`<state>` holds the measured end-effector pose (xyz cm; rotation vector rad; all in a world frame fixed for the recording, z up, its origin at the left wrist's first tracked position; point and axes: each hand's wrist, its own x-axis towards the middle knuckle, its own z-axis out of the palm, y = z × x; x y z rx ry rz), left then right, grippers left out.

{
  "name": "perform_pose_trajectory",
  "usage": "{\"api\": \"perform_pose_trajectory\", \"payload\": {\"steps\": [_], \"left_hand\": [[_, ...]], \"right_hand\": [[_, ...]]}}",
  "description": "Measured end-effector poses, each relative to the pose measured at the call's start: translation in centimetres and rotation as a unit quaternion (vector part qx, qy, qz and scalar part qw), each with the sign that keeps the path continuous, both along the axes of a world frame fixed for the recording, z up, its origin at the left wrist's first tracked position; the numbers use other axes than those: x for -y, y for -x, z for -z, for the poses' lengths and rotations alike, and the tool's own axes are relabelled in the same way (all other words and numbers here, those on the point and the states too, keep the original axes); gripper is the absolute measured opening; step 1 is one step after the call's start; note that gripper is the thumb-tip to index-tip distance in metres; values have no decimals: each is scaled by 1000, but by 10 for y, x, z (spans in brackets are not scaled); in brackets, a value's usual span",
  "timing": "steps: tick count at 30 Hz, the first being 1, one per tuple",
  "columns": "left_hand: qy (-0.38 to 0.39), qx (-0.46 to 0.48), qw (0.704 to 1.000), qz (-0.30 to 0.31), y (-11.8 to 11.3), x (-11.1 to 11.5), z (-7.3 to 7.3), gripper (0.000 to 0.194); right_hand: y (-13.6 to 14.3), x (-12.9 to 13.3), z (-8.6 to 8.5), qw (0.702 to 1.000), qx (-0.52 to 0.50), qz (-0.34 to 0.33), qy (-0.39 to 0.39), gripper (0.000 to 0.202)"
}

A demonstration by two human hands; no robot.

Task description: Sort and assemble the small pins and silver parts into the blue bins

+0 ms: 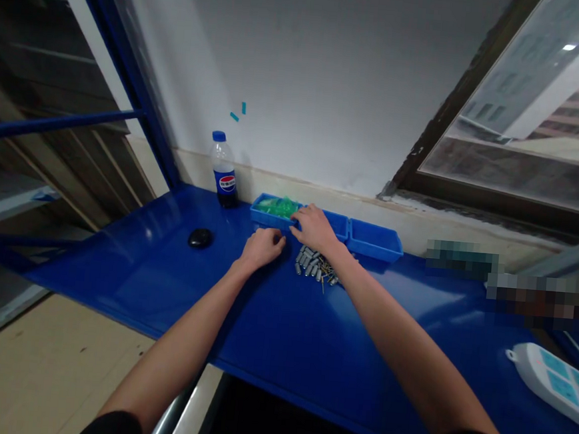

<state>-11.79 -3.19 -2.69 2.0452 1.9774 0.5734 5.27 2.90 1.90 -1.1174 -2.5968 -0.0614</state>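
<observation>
My left hand (263,247) rests low over the blue table, in front of the bins, with its fingers curled together; anything inside them is too small or hidden to make out. My right hand (314,228) reaches across the middle blue bin (337,225). Its thumb and fingertips are slightly apart beside the green translucent pieces (280,207) in the left blue bin (258,213), and no object shows between them. Below this hand lies a pile of grey metal cylinders (309,261), mixed with thin brass-coloured screw-like pins (323,283). My right forearm partly covers the pile.
A cola bottle (225,178) stands by the wall, left of the bins. Nearer me sits a black rounded object (200,238). The right blue bin (375,240) adjoins the middle one. A white power strip (557,382) lies at the table's right.
</observation>
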Motion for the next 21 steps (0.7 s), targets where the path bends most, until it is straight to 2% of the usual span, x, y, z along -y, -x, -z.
{"api": "perform_pose_trajectory", "payload": {"steps": [4, 8, 12, 14, 16, 18, 19, 21], "left_hand": [[11, -5, 1000, 3, -1, -1, 0, 34], [10, 6, 1000, 8, -3, 1, -2, 32], [5, 50, 999, 12, -2, 2, -2, 30], [7, 94, 996, 13, -1, 0, -2, 31], [0, 180, 984, 6, -1, -2, -3, 35], [-21, 333, 942, 25, -4, -4, -4, 52], [-30, 425, 903, 52, -7, -4, -6, 61], [-32, 592, 795, 128, -17, -2, -9, 66]], "right_hand": [[21, -16, 6, 998, 55, 22, 0, 22], [26, -23, 16, 998, 39, 41, 25, 21], [24, -19, 16, 998, -45, 26, 45, 17], [19, -12, 8, 993, -110, 14, 43, 14], [11, -2, -5, 983, -177, -4, 40, 13], [-3, 10, -19, 975, -217, -34, 41, 10], [-10, 17, -26, 972, -223, -54, 45, 9], [-27, 30, -37, 969, -225, -85, 47, 7]]}}
